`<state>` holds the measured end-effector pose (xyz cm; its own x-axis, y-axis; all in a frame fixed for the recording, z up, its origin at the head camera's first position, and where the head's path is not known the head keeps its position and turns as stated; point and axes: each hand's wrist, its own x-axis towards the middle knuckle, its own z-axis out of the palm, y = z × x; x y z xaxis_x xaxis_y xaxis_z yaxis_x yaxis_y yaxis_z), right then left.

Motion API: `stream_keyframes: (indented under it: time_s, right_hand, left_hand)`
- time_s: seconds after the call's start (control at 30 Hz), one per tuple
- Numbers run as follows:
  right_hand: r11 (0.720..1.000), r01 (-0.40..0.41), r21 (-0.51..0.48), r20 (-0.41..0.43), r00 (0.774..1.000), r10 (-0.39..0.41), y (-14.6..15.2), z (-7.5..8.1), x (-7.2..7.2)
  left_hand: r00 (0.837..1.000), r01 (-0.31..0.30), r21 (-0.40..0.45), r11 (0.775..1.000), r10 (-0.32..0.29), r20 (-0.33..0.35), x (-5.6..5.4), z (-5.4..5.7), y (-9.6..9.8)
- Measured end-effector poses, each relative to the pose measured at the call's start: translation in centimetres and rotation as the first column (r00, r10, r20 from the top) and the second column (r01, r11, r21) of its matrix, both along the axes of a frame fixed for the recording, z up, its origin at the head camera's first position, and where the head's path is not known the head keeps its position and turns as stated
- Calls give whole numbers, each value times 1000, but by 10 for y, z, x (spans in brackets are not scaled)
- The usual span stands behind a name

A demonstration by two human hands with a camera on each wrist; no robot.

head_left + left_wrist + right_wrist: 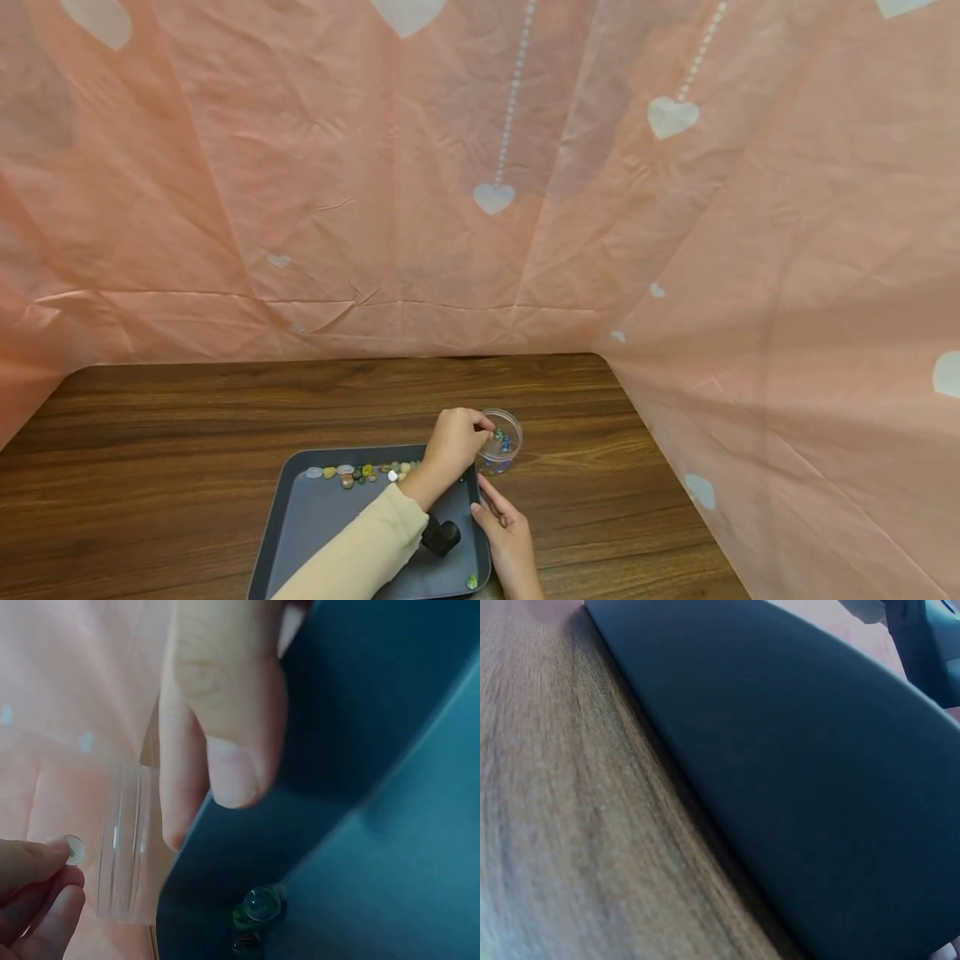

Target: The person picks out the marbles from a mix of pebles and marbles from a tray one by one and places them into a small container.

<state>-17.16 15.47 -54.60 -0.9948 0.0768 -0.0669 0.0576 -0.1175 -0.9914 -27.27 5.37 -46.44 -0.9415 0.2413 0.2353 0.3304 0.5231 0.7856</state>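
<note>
My left hand (452,440), reaching across from a cream sleeve, is over the rim of a clear round plastic jar (518,427). Thumb and finger pinch a small clear glass marble with a green streak (76,850), seen in the left wrist view. Blue and green marbles (505,443) lie inside the jar. My right hand (513,540) holds the right wall of a dark grey tray (322,521), its thumb inside the rim and a finger outside. In the tray corner by that wall sit a few dark green glass marbles (260,906).
Polished pebbles (346,471) of several colours line the tray's far side. One green marble (472,582) lies in the near right corner. A black wrist camera (441,537) hangs under the left arm. Brown wooden table (600,500) surrounds the tray; a pink curtain (390,208) encloses it.
</note>
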Motion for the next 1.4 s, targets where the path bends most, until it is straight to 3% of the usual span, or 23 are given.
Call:
stream_keyframes:
  time_s: [0.3,0.57,0.77,0.9,1.23,1.4]
  right_hand:
    - [1000,6,12,8,1000,-6,-1,0,0]
    - [1000,2,14,18,1000,-2,-2,0,1]
    - [1000,14,19,17,1000,-14,0,1,1]
    - [1000,9,3,11,1000,-9,0,0,0]
    - [1000,6,-11,6,1000,-6,0,1,1]
    - [1000,5,-12,10,1000,-5,-1,0,0]
  left_hand:
    - [1000,26,-31,999,-26,2,-1,-1,-2]
    - [996,-29,120,992,18,89,0,-4,-17]
    - [981,-71,238,969,25,192,3,-14,-34]
    - [974,-87,294,952,20,224,6,-22,-44]
    - [952,-101,346,933,-10,306,15,-36,-52]
    - [951,-79,358,931,-37,307,19,-45,-52]
